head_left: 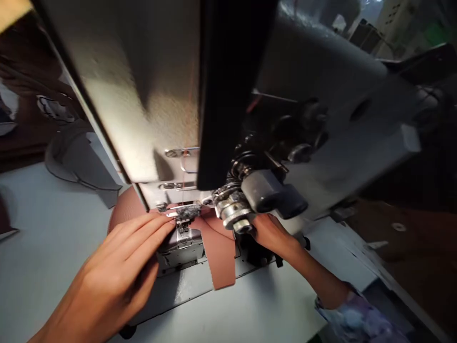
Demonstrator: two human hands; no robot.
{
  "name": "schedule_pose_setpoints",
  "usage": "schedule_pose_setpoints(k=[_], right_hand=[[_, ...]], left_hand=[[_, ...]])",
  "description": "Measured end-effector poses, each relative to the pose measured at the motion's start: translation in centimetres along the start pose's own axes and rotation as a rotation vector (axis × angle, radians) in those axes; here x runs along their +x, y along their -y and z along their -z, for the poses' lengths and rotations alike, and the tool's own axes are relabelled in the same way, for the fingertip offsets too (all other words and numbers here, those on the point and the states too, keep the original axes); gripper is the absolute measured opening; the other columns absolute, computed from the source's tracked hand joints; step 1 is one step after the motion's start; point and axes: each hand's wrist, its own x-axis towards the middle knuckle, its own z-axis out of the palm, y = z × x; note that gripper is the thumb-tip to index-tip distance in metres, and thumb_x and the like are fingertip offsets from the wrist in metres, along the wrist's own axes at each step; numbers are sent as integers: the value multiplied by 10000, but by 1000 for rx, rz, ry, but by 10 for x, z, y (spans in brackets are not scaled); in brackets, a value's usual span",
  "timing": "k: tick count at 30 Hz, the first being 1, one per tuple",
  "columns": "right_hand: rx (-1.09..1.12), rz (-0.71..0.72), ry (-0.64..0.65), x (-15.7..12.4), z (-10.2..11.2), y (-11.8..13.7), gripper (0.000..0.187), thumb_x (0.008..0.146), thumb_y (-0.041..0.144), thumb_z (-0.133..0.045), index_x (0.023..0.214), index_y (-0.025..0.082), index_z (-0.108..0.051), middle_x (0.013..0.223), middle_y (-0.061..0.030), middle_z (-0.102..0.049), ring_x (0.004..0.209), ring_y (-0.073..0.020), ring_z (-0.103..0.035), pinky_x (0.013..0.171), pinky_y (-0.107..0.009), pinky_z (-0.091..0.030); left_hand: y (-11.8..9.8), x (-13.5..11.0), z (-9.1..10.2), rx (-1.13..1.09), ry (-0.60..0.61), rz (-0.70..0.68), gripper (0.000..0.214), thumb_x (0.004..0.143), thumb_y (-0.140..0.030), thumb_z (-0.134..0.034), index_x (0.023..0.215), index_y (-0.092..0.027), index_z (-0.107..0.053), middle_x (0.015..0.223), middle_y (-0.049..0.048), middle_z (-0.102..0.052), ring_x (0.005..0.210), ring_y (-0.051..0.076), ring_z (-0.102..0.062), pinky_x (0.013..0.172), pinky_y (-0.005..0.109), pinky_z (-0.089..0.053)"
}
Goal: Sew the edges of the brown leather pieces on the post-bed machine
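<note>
A large grey sewing machine (321, 95) fills the upper view, seen from very close. A reddish-brown fabric strip (219, 255) runs under the presser foot (183, 216) and hangs toward me over the machine bed. My left hand (124, 259) lies with its fingers stretched flat and together on the fabric just left of the presser foot. My right hand (273, 236) reaches in under the machine's knobs to the right of the needle area; its fingertips are hidden behind a metal part, at the fabric's right edge.
The pale grey table (46, 238) extends to the left. A grey fabric piece (76, 162) lies at the back left, with dark brown cloth (21, 81) behind it. A black upright panel (228, 90) blocks the middle view. Brown material (410, 238) sits at right.
</note>
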Motion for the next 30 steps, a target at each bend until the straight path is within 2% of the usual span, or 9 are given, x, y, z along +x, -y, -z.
schedule_pose_setpoints(k=[4, 10, 15, 18, 20, 21, 24, 27, 30], right_hand=[[-44, 56, 16, -14, -18, -12, 174, 788, 158, -515, 845, 227, -664, 864, -20, -669, 787, -175, -601, 656, -257, -366], [-12, 203, 16, -14, -40, -19, 158, 785, 103, -509, 876, 156, -627, 884, -48, -626, 894, -177, -520, 737, -279, -359], [139, 139, -26, -9, -41, -26, 71, 762, 128, -547, 800, 136, -606, 794, -33, -593, 786, -158, -507, 692, -280, -355], [316, 79, -51, -18, -33, -20, 36, 730, 146, -588, 766, 152, -588, 778, -16, -592, 742, -144, -503, 661, -260, -343], [489, 73, -16, -28, -28, -7, 64, 728, 186, -604, 775, 162, -567, 752, 5, -590, 693, -122, -506, 612, -226, -353], [580, 85, 18, -33, -27, 1, 86, 732, 211, -606, 787, 164, -560, 739, 13, -586, 675, -112, -509, 591, -209, -362], [805, 153, 131, -45, -31, 31, 110, 746, 251, -584, 799, 156, -569, 713, 15, -580, 667, -103, -522, 585, -187, -399], [906, 187, 153, -47, -42, 57, 101, 735, 232, -562, 696, 139, -554, 640, 11, -571, 592, -92, -508, 532, -178, -398], [885, 204, 31, -45, -51, 74, 124, 719, 210, -584, 630, 145, -525, 538, 37, -520, 484, -75, -466, 436, -159, -361]], left_hand=[[-5, -3, -9, -31, -33, 60, 499, 816, -152, -428, 1313, -128, -381, 1272, 106, -477, 1204, 283, -421, 1007, 436, -369], [-15, 5, -12, -117, -25, 187, 344, 827, -126, -381, 1156, -122, -480, 1133, 108, -534, 1124, 298, -447, 936, 511, -371], [-21, 6, -9, -92, -29, 202, 337, 824, -114, -410, 1152, -125, -486, 1137, 131, -533, 1116, 297, -455, 914, 496, -384], [-42, -1, -13, -151, -218, 322, 265, 800, -96, -510, 1059, -145, -543, 1026, 106, -581, 1020, 251, -522, 901, 431, -403], [-64, -7, -23, -315, -347, 424, 205, 762, -55, -574, 926, -178, -566, 859, 41, -596, 859, 176, -564, 819, 336, -444], [-75, -10, -30, -454, -329, 466, 207, 751, -45, -588, 902, -185, -566, 823, 21, -596, 797, 148, -572, 764, 293, -463], [-101, -14, -58, -872, -72, 654, 184, 765, -141, -610, 933, -196, -559, 795, -4, -613, 675, 107, -588, 620, 213, -498], [-106, -17, -79, -993, 22, 740, 133, 821, -287, -565, 850, -163, -527, 699, -3, -610, 574, 105, -598, 491, 189, -503], [-96, -24, -81, -1028, 34, 770, 250, 881, -384, -471, 772, -159, -479, 561, -23, -578, 461, 100, -572, 391, 170, -460]])
